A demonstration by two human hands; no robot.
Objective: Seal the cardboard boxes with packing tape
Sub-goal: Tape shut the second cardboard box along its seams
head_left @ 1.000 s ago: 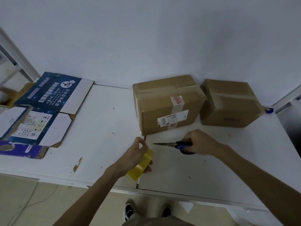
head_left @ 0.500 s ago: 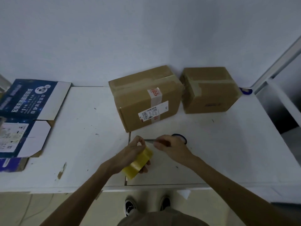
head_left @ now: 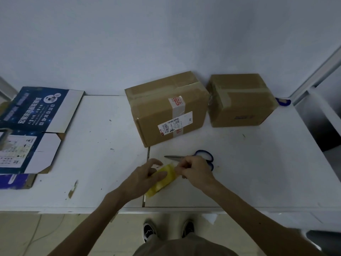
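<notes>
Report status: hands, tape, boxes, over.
Left hand grips tape roll. Right hand pinches roll's edge. Scissors lie beyond it. Labelled box, plain box untouched; nothing blocks.

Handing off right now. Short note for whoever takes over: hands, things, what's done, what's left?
Hands: the left hand grips the tape roll above the table; the right hand pinches at the roll's rim, seemingly picking the free end. The scissors lie on the table behind the right hand. The larger box and smaller box stand closed by the wall, tape bands on both. No strip pulled yet. Left: pull tape, seal, cut.
</notes>
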